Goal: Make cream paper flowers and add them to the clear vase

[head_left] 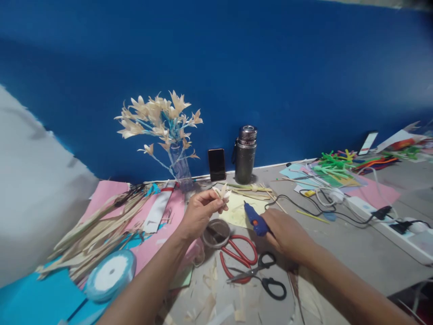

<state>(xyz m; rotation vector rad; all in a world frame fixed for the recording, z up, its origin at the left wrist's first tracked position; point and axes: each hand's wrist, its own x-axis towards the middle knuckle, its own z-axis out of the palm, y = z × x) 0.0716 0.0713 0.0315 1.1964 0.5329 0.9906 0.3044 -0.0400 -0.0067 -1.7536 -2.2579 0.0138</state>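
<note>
Between the fingertips of my left hand [202,211] is a small cream flower [223,193] with pointed petals, made of dried husk. My right hand [287,232] is wrapped round a blue hot glue gun [254,218], its nozzle tilted up and left toward the flower but apart from it. Under the glue gun lies a pale yellow sheet [237,212]. Below the hands are a round tape roll [216,233], red-handled scissors [241,253] and black-handled scissors [267,277]. The trigger fingers of my right hand are partly hidden.
A vase [181,167] of husk flowers [162,115], a phone [217,164] and a metal flask [246,155] stand by the blue wall. Husk strips [101,225] and a blue ribbon spool [111,274] lie left. A black cord [324,212] runs to the power strip [389,230] at right.
</note>
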